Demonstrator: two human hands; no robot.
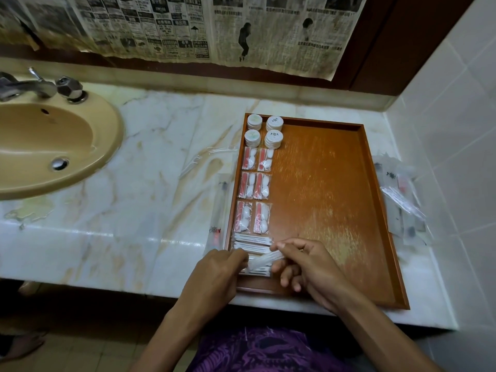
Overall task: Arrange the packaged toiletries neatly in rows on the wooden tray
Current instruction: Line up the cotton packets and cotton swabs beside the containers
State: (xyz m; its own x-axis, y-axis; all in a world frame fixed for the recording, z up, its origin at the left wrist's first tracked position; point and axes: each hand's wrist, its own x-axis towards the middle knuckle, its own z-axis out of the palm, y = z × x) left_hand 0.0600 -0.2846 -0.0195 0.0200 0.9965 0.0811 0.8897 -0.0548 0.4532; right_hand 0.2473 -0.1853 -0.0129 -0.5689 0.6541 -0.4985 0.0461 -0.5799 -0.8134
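A wooden tray (335, 183) lies on the marble counter. Along its left side stand several round white soap stacks (264, 131), then two columns of clear packets with red sticks and cotton (253, 187), then flat white cotton-swab packets (252, 240) near the front. My left hand (214, 275) and my right hand (303, 264) each pinch one end of a slim clear packet (264, 260), held tilted just above the swab packets at the tray's front-left corner. More swab packets lie partly hidden under my hands.
Long clear packets (218, 208) lie on the counter left of the tray, and a loose pile of packets (402, 200) sits to its right by the tiled wall. A beige sink (48, 146) with a tap (40, 85) is at far left. Newspaper covers the mirror behind.
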